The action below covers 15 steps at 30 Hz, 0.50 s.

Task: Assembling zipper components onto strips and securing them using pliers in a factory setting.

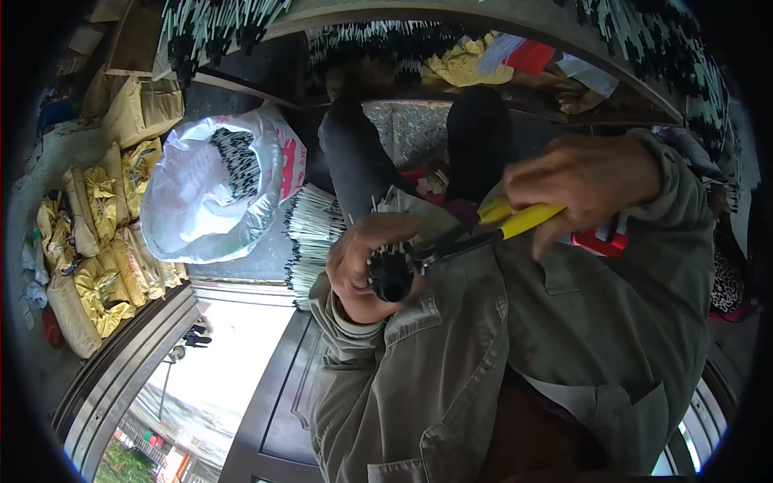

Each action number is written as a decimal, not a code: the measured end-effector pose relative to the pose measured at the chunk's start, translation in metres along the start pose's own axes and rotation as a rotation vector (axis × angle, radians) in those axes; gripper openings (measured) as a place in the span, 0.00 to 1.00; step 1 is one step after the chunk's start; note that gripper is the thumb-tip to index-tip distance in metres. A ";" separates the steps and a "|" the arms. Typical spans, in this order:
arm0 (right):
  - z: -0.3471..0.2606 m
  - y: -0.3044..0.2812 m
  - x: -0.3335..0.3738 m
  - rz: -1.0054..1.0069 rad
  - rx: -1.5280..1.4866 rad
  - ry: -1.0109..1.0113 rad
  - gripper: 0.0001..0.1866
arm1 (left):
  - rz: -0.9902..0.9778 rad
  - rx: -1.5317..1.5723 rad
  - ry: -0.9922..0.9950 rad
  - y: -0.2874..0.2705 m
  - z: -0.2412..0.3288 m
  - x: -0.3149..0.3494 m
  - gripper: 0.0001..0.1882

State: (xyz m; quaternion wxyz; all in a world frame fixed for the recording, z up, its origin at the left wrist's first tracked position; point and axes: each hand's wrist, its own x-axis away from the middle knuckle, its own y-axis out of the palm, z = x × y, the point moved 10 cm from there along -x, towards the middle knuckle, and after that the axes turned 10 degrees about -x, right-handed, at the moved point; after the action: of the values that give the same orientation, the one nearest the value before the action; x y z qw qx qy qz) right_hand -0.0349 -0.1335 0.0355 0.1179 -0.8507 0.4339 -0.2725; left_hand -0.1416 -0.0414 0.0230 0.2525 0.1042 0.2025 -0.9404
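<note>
Clasping black-ended bundle (pixel 392 278) in left hand (pixel 353 262), frame centre; gripping yellow-handled tool (pixel 531 221) in right hand (pixel 584 179), right of centre; judging bundle light, stiff, apt to splay; encircle near dark end

One yellow-handled tool (pixel 530 221), one held bundle (pixel 391 278)

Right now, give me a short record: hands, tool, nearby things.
Left hand: gripping black-ended rod bundle
Right hand: holding yellow-handled pliers
Pliers' working end: at the bundle; exact contact unclear
Left of the hands: white plastic bag, dark-and-pale rods inside
Beside the bag: stack of pale rods
</note>
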 end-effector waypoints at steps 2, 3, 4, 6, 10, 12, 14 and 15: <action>0.023 0.020 -0.002 -0.150 -0.356 0.015 0.22 | -0.007 0.020 0.069 0.001 0.004 0.003 0.22; 0.034 0.041 0.001 -0.269 -0.726 0.085 0.23 | -0.039 -0.005 0.094 0.006 0.007 0.003 0.23; 0.040 0.061 0.005 -0.378 -1.095 0.158 0.24 | -0.070 -0.035 0.122 0.009 0.010 0.003 0.24; 0.051 0.084 0.005 -0.405 -1.204 0.101 0.25 | -0.116 -0.020 0.171 0.016 0.020 0.000 0.29; 0.040 0.090 -0.013 -0.402 -1.372 -0.047 0.28 | -0.190 0.069 0.018 0.013 0.024 -0.015 0.32; 0.033 0.081 -0.017 -0.387 -1.429 0.003 0.27 | -0.186 0.091 0.116 0.007 0.028 -0.014 0.30; 0.018 0.064 -0.011 -0.369 -1.478 0.054 0.26 | -0.130 0.090 0.075 0.004 0.017 -0.008 0.30; 0.005 0.029 -0.013 -0.083 -0.919 -0.103 0.26 | -0.043 0.083 0.012 -0.006 0.011 -0.004 0.30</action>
State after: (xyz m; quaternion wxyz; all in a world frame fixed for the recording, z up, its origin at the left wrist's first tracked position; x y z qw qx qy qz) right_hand -0.0573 -0.1407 0.0139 -0.2609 -0.8439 0.4686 -0.0137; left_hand -0.1420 -0.0397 0.0360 0.2264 0.1159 0.1670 -0.9526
